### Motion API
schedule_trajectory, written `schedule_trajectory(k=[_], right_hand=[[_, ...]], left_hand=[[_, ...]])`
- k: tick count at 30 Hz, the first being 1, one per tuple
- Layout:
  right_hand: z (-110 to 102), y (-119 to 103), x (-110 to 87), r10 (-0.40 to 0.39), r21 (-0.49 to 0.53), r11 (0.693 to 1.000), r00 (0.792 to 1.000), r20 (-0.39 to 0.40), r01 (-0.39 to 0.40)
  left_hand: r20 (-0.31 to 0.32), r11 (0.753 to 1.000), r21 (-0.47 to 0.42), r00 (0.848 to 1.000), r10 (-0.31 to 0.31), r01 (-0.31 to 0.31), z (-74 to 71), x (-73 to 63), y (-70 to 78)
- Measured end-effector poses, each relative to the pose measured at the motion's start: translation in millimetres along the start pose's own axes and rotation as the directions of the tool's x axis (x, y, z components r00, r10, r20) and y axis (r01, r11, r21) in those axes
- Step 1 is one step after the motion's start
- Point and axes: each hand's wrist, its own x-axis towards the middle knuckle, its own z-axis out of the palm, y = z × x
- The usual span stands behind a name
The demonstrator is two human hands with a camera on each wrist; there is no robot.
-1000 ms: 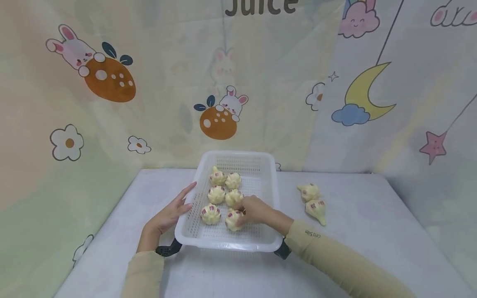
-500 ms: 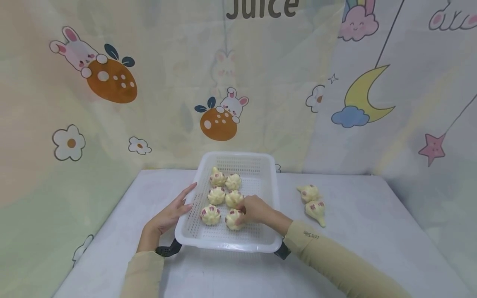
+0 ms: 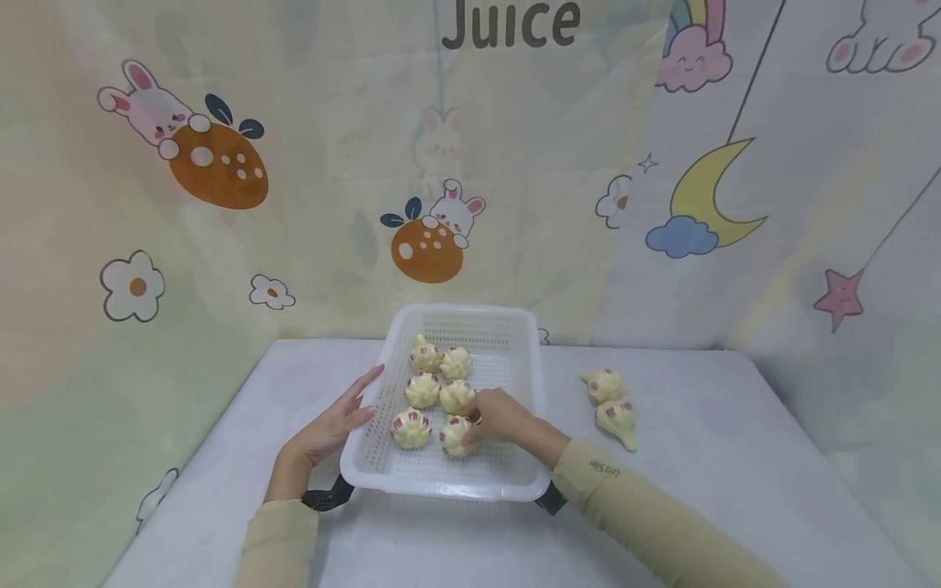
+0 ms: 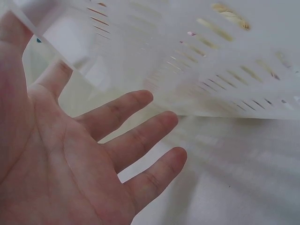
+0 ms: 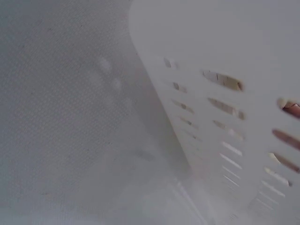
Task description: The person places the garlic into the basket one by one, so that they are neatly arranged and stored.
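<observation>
Placing step, looks like: right hand [image 3: 503, 415] pinches garlic-like bulb [image 3: 452, 438] in white basket [image 3: 448, 489], left hand [image 3: 328, 430] spread at its edge. Next needs release imo; 2 bulbs [image 3: 615, 419] outside.

A white, rectangular, perforated plastic basket [image 3: 444, 490] stands open side up. Inside it, six pale-yellow, purple-marked garlic-shaped bulbs [image 3: 422, 390] form two columns of three, left wall to middle. The near bulb of the right column [image 3: 455, 438] is gripped by the right-hand fingers [image 3: 481, 406]. Two matching bulbs [image 3: 614, 419] lie right of the basket, touching.
</observation>
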Motion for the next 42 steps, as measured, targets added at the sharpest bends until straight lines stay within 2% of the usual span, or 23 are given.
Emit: schedule_trajectory(k=[9, 16, 25, 34, 42], right_hand=[[4.0, 3.1, 1.0, 0.007, 0.048, 0.999, 0.999, -0.042, -0.005], [1.3, 0.5, 0.3, -0.022, 0.003, 1.000, 0.997, -0.078, 0.022], [3.6, 1.2, 3.0, 0.026, -0.007, 1.000, 0.997, -0.079, -0.027], [3.1, -5.2, 7.0, -0.024, -0.022, 1.000, 0.995, -0.098, 0.022], [-3.7, -1.1, -2.3, -0.072, -0.009, 0.997, 0.977, -0.199, 0.072]], left_hand=[[0.010, 1.000, -0.007, 1.000, -0.003, 0.003, 4.1, -5.1, 5.6], [0.000, 1.000, -0.008, 1.000, 0.006, -0.006, 1.6, -3.2, 1.8], [0.006, 1.000, -0.003, 1.000, 0.008, -0.008, 1.4, -0.4, -1.7], [-0.008, 1.000, -0.003, 1.000, 0.001, -0.001, -4.0, -5.4, 2.7], [-0.005, 1.000, 0.013, 1.000, 0.006, -0.006, 4.3, -5.3, 3.9]])
